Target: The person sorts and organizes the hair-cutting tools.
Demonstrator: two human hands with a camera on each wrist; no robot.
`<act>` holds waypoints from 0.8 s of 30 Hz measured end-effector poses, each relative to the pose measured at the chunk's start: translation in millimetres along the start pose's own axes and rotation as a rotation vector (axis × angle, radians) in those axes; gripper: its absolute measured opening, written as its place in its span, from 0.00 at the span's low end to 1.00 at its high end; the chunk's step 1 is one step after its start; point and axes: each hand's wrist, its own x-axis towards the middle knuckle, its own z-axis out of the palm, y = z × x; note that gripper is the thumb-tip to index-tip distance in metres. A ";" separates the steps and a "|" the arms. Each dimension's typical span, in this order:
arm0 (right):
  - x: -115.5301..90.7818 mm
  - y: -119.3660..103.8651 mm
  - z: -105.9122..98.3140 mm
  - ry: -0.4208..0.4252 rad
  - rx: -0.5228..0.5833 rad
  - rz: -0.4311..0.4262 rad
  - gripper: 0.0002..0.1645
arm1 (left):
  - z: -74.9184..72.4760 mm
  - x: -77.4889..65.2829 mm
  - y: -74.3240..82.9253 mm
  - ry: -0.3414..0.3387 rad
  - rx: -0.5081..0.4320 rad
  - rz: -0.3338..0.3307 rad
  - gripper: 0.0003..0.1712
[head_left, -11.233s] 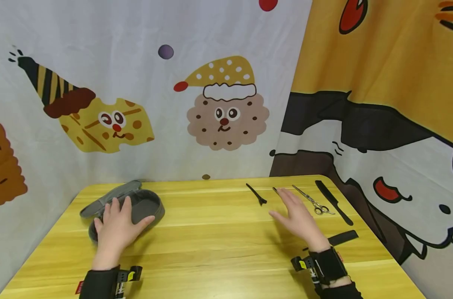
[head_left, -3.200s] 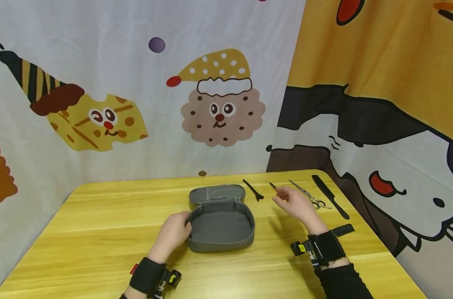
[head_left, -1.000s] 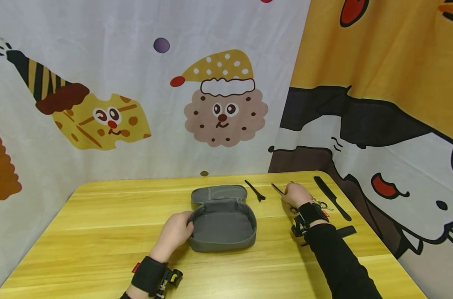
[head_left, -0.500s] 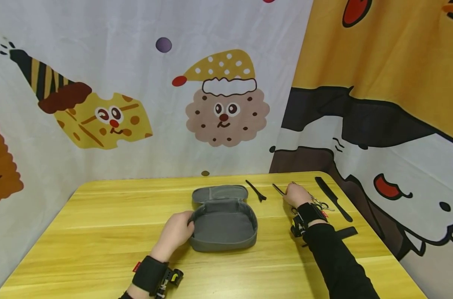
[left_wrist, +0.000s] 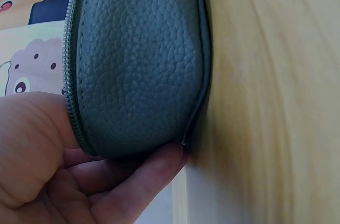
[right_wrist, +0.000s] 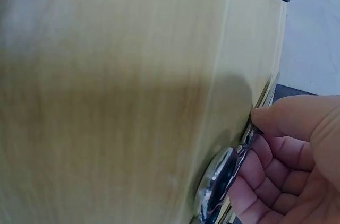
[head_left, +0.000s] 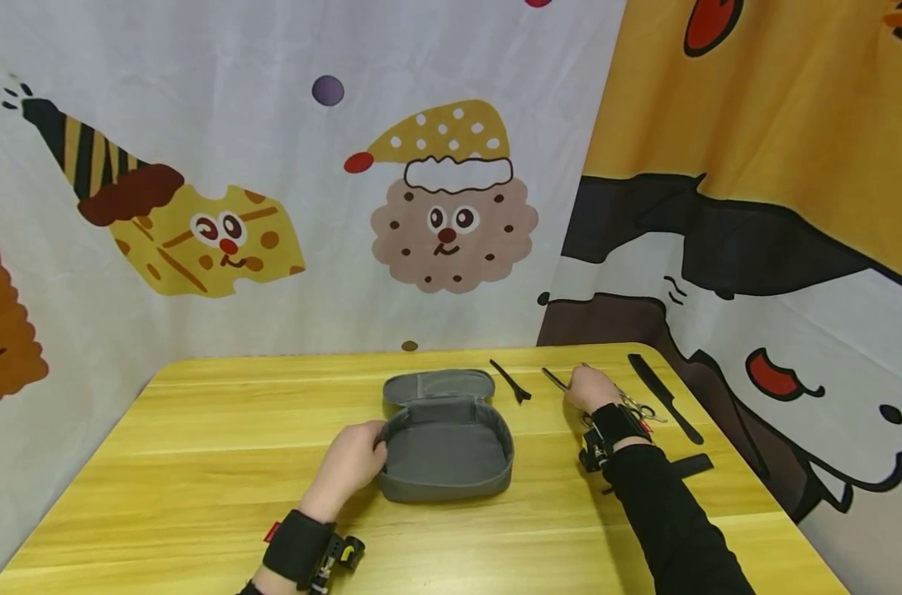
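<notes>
A grey zip case (head_left: 445,463) stands unzipped mid-table, its lid folded back and its inside bare. My left hand (head_left: 350,454) grips its left wall, thumb over the rim; the left wrist view shows fingers against the pebbled side (left_wrist: 138,59). Further right, my right hand (head_left: 591,388) pinches a pair of scissors (head_left: 555,378) lying on the table. Close up, thumb and fingers hold the metal scissors (right_wrist: 212,187) near the pivot, a finger ring showing below. My right hand covers much of them in the head view. Second scissors (head_left: 637,406) lie just beside that hand.
A black hair clip (head_left: 510,381) lies between the case and the right hand. On the right are a black handled comb (head_left: 662,397) and a dark comb (head_left: 692,465), partly hidden by the forearm. A printed curtain (head_left: 272,330) hangs behind the wooden table (head_left: 198,496).
Since the oldest frame, my left hand has brought the case from the left to mid-table. My right hand has come down onto the scissors and pinched them. The last second shows almost no motion.
</notes>
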 end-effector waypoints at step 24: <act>-6.7 1.1 -10.5 0.136 0.158 -0.091 0.32 | 1.8 -0.8 0.2 0.003 0.002 0.001 0.07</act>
